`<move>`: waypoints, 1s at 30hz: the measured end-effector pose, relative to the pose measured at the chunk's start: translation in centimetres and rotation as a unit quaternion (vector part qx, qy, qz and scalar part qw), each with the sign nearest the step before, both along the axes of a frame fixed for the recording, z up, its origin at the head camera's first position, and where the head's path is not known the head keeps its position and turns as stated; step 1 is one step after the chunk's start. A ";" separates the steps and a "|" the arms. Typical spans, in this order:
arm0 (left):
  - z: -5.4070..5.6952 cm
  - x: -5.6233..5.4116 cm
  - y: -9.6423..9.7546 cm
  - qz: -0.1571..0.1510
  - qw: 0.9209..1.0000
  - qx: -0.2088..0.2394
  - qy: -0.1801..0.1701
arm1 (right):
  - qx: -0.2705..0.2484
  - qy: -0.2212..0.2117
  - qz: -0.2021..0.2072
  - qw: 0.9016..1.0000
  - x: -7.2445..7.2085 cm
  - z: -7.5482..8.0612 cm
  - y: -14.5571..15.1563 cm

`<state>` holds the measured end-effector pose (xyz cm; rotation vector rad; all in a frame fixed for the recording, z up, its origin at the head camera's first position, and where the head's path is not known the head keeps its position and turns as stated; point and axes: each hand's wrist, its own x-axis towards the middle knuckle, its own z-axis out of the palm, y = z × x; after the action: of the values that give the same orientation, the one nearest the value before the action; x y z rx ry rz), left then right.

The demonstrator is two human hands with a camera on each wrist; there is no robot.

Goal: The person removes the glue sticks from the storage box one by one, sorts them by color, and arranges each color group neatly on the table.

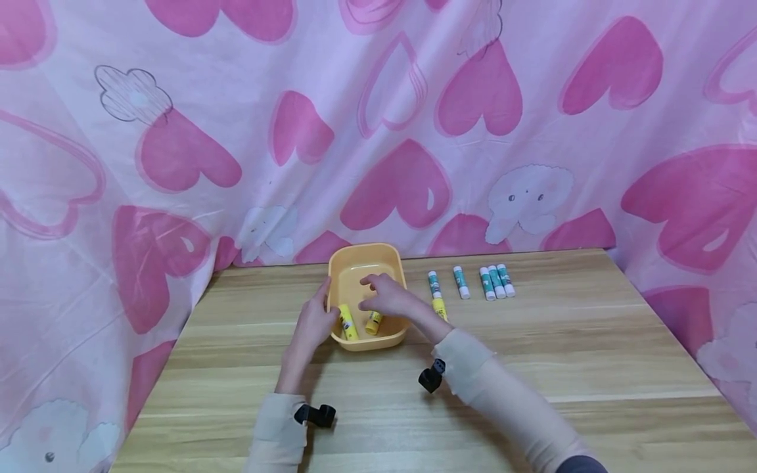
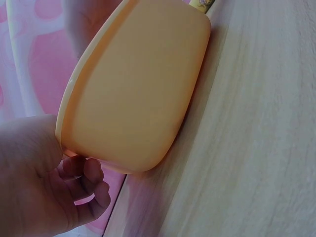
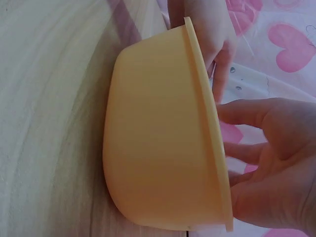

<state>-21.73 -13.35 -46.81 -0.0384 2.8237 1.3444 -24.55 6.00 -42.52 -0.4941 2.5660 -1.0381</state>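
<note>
A yellow-orange plastic basin [image 1: 367, 343] stands on the wooden table. My left hand [image 1: 315, 318] grips its left rim, thumb over the edge; in the left wrist view the fingers curl below the rim. My right hand [image 1: 387, 297] reaches over the right rim into the basin, fingers spread and apart, with nothing seen between them. Inside lie two yellow glue sticks, one glue stick [image 1: 348, 323] near my left thumb and another glue stick [image 1: 373, 323] just below my right hand. The basin wall [image 3: 158, 128] hides my right fingertips in the right wrist view.
Right of the basin, a yellow glue stick [image 1: 439, 309] lies end to end with a teal-and-white glue stick [image 1: 434, 284]. Farther right are a single teal glue stick [image 1: 461, 282] and a group of three glue sticks [image 1: 497, 282]. A pink heart-print curtain [image 1: 390, 184] borders the table's back.
</note>
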 end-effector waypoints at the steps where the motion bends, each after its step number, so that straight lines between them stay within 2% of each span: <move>1: 0.0 0.0 0.0 0.000 1.000 0.001 -0.003 | -0.006 0.004 -0.003 1.000 -0.1 -0.1 -0.1; 4: 0.0 0.0 0.1 -0.003 1.000 0.006 -0.010 | -0.014 0.012 -0.020 1.000 -0.2 -0.3 -0.3; 9: 0.0 0.0 0.1 -0.002 1.000 0.008 -0.014 | 0.032 0.018 -0.044 0.998 -0.3 -0.3 -0.5; 14: 0.0 0.0 0.1 -0.001 1.000 0.006 -0.012 | 0.065 0.010 -0.043 0.997 -0.8 -0.5 -0.7; 18: -0.1 0.0 0.1 0.001 1.000 0.003 -0.008 | 0.061 0.005 -0.032 0.998 -1.1 -0.5 -0.8; 23: -0.1 0.0 0.0 0.002 1.000 0.004 -0.001 | 0.076 0.004 0.002 0.997 -1.3 -0.6 -1.0; 30: -0.1 0.0 0.0 -0.002 1.000 -0.001 -0.006 | 0.045 -0.071 0.047 0.995 -1.2 -1.3 -1.0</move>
<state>-21.75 -13.40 -46.92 -0.0393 2.8133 1.3372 -25.71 4.99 -43.77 -0.4942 2.4270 -0.8891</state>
